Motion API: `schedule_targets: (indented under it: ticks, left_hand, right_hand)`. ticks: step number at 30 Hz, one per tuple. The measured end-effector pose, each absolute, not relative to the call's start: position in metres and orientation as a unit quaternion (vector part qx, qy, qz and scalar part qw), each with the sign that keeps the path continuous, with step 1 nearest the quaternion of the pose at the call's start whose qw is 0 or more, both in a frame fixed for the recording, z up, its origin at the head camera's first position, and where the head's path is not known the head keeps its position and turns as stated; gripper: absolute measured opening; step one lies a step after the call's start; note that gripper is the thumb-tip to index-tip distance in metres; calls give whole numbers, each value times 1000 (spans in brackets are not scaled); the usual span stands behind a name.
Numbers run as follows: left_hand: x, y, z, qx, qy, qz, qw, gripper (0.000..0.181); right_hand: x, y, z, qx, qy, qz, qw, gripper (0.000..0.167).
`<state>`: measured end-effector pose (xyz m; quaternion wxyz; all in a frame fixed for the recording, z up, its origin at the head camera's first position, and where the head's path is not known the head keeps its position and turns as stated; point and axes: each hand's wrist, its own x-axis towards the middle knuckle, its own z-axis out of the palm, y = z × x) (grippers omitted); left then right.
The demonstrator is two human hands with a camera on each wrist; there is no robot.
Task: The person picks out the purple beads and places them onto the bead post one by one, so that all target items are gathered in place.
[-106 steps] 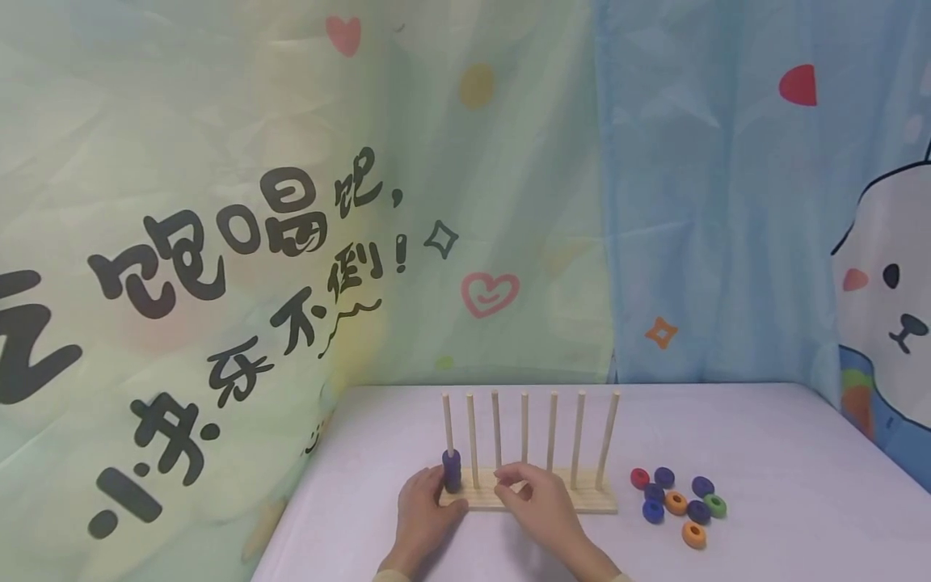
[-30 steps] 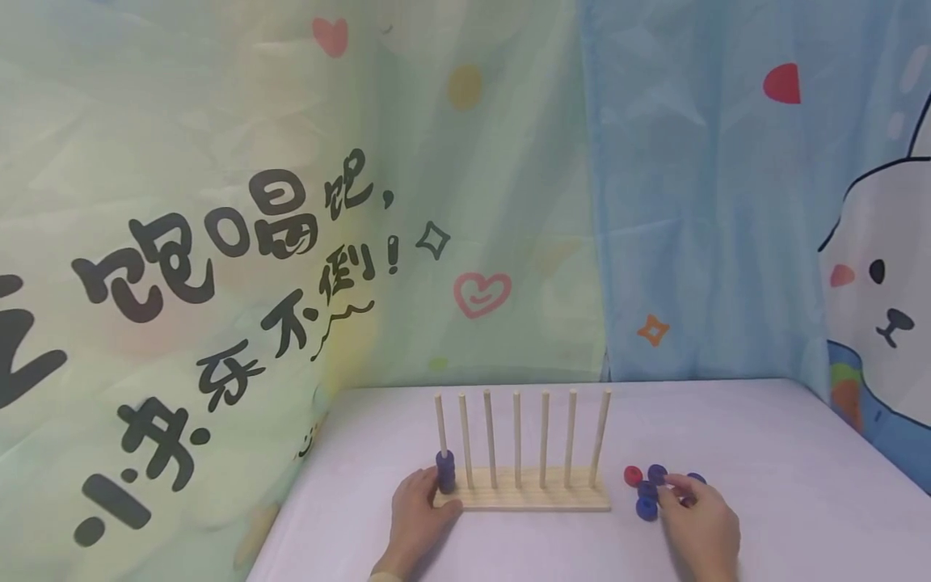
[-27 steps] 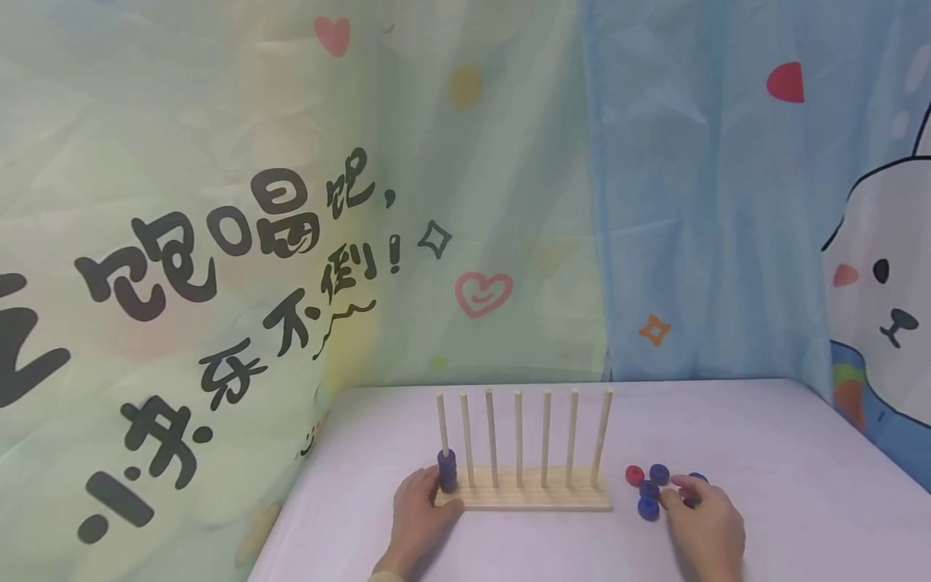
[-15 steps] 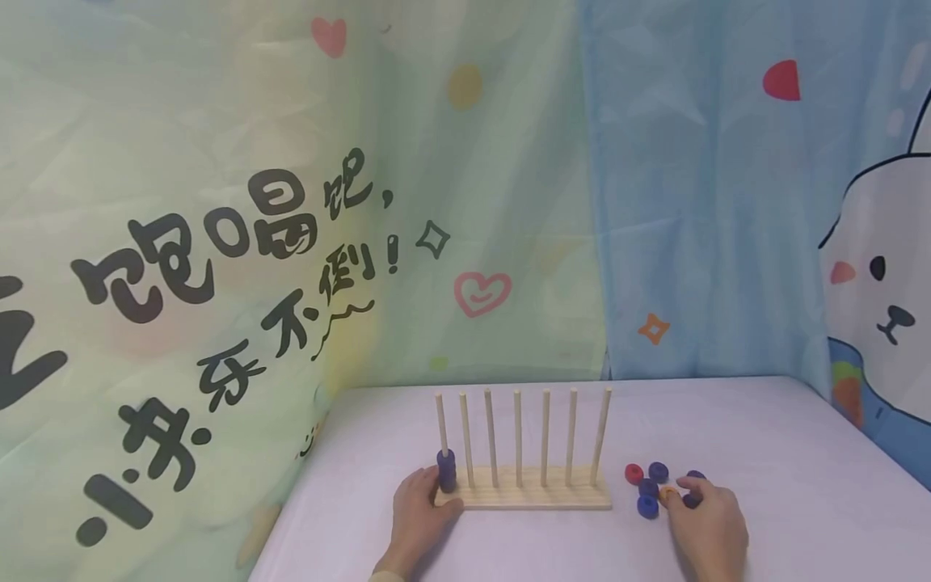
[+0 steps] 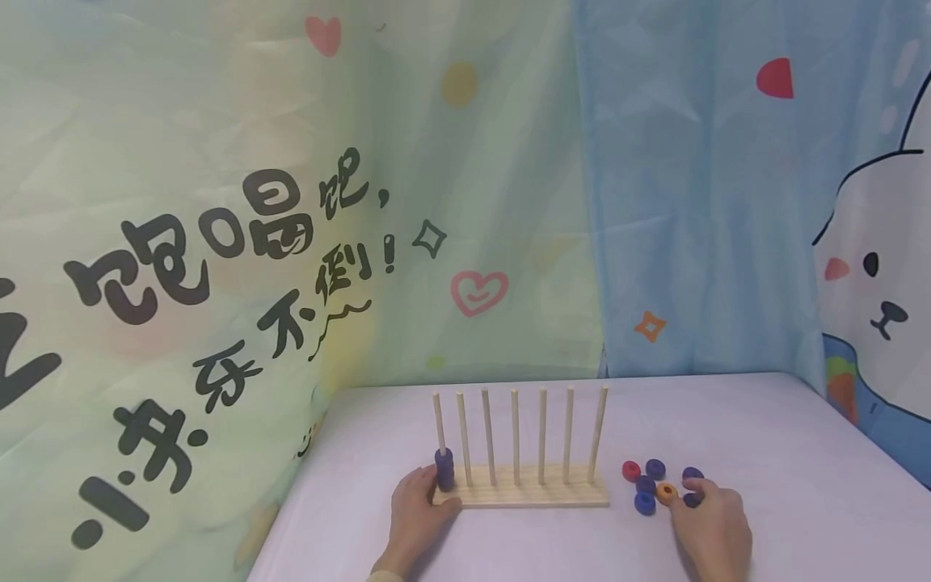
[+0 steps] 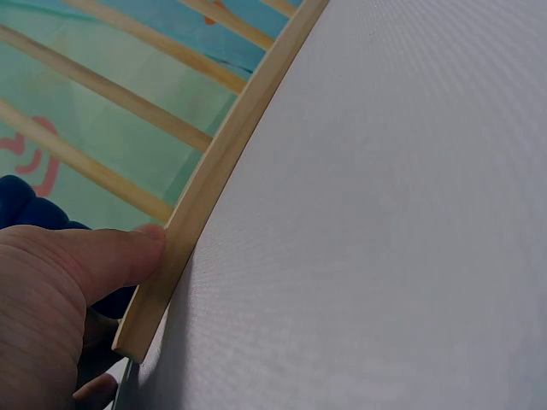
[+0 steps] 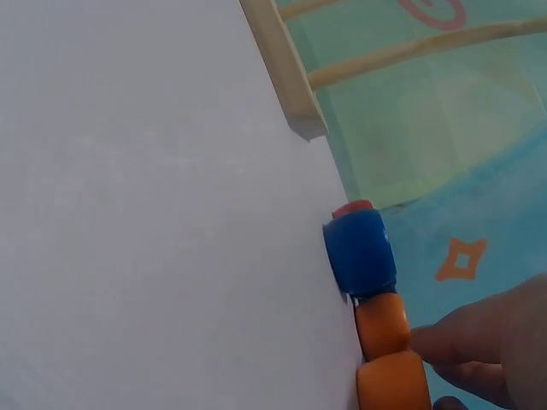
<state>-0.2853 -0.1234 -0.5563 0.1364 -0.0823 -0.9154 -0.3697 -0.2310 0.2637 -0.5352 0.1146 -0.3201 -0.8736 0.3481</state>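
Beads, red, blue and orange, lie loose on the surface, right of the rack. The right hand has thumb and forefinger apart beside an orange bead; whether it grips any, I can't tell. The left hand clamps the rack's left end, near a bead stack.

A pale beige sleeve cuff edges the left wrist.
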Motion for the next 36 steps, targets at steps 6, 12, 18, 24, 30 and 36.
schedule_targets:
  ticks: [6, 12, 18, 24, 30, 36]
  left_hand:
    - [-285, -124, -556, -88, -916, -367, 138, 58]
    - [-284, -124, -555, -85, -915, -369, 140, 56]
    - [-285, -123, -557, -85, -916, -365, 145, 56]
    - [-285, -124, -558, -85, -915, -367, 141, 56]
    - [-287, -124, -558, -89, -914, -371, 140, 55]
    - [-288, -125, -560, -93, -913, -370, 144, 55]
  right_hand:
    - [-225, 272, -531, -321, -876, 340, 115, 48]
    - [-226, 273, -532, -327, -874, 344, 103, 46]
    - [-227, 275, -533, -331, -875, 343, 82, 46]
    - [-226, 278, -532, -329, -885, 324, 66, 47]
    - [-226, 279, -531, -320, -896, 303, 59, 49]
    - [-227, 278, -531, -325, -902, 282, 45, 50]
